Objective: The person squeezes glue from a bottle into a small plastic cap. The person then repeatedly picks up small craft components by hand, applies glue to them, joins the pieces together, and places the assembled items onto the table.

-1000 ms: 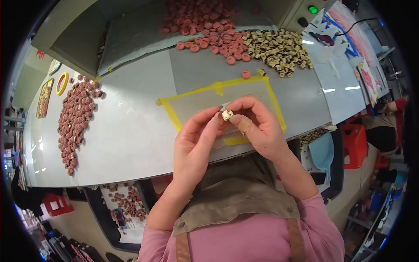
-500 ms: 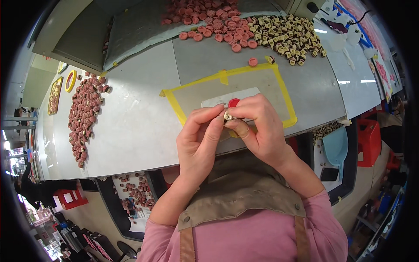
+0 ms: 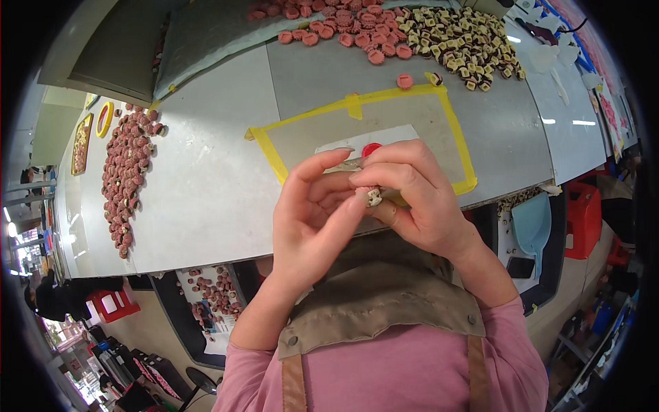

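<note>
A small pink-and-cream piece [image 3: 373, 197] is pinched between my two hands above the near edge of the table. My left hand [image 3: 309, 220] presses its thumb against the piece's left side, its index finger lifted away. The fingers of my right hand [image 3: 422, 196] close over the piece from above and from the right, hiding part of it. Just beyond my fingertips, a red round object [image 3: 371, 149] lies by a white sheet [image 3: 398, 134] inside a yellow tape outline [image 3: 302, 115] on the table.
At the back lie a heap of pink scalloped caps [image 3: 357, 27] and a heap of cream-and-dark square pieces [image 3: 460, 41]. Dusky pink round pieces [image 3: 127, 175] spread along the left. Below the table edge are an open drawer [image 3: 182, 323] and a light-blue dustpan [image 3: 532, 223].
The piece has come slightly lower and right, turned so its pink side shows. My left index finger has lifted off, and my right fingers have moved over the top. The whole view has shifted slightly.
</note>
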`<state>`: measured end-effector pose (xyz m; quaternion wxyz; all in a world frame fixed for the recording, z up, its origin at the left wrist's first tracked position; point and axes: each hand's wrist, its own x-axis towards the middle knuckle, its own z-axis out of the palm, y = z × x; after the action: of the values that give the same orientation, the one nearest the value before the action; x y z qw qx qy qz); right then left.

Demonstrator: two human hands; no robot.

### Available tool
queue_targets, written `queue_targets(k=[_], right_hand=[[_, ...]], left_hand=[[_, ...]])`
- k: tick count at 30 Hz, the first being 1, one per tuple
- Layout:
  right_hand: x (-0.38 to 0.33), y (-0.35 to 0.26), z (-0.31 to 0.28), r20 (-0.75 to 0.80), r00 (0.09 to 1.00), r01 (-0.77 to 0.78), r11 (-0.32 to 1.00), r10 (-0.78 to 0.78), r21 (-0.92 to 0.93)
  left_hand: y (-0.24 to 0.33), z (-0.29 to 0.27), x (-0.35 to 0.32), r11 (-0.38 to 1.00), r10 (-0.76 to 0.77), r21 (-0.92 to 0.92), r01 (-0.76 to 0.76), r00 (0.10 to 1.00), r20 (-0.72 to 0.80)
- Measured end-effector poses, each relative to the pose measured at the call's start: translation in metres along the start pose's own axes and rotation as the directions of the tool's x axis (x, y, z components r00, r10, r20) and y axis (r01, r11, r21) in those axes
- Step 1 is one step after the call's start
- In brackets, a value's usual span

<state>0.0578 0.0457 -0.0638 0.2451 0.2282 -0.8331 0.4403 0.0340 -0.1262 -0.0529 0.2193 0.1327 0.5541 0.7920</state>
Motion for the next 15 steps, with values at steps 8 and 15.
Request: queue_targets(k=[8,15], right_hand=[[0.0,-0.006,0.002,-0.049,0.999,-0.026,0.997,0.022,-0.072],[0.005,-0.005,-0.039,-0.031,0.988,-0.155,0.966,0.152,-0.206]], left_hand=[[-0.005,0.004,-0.001,0.962,0.118,0.244,-0.124,0.992,0.039],[0.04,-0.067,0.019,0.233,0.301,0.964,-0.125,0.952,0.05]])
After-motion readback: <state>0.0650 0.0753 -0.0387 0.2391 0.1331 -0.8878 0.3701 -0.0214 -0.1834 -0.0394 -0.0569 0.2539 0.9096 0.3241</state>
